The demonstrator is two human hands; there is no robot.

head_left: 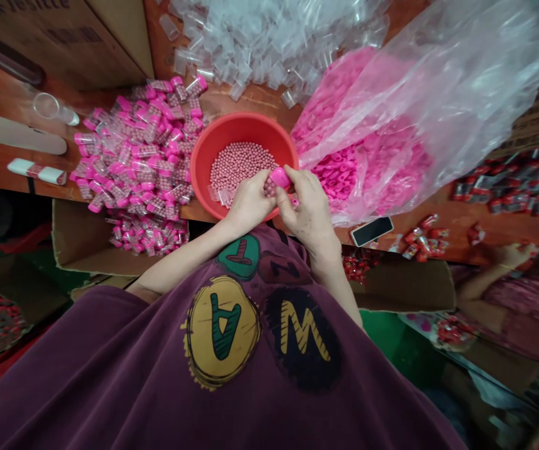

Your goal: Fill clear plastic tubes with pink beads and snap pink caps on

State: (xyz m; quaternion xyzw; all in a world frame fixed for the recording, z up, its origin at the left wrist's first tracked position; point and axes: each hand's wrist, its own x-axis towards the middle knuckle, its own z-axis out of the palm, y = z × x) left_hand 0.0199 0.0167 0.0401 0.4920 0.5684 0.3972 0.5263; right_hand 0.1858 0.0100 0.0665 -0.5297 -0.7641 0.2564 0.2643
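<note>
The left hand (249, 203) grips a bead-filled tube (269, 185) at 3 o'clock; the right hand (307, 209) pinches a pink cap (279, 177) at 10 o'clock.

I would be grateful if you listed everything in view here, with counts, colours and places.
Red basin: one, red, centre of the wooden bench.
Beads: many, pink, in the basin.
Filled tubes: many, clear with pink caps, left of the basin.
Empty tubes: many, clear, beyond the basin.
Loose caps: many, pink, in a clear plastic bag, right of the basin.
Phone: one, black, on the bench, front right.
Packets: many, red and silver, far right.
Co-worker's arm: one, right edge.
Single cap: one, pink, in the right hand.
Left hand: one, over the basin.
Right hand: one, over the basin's rim.
T-shirt: one, maroon, on the person.
</note>
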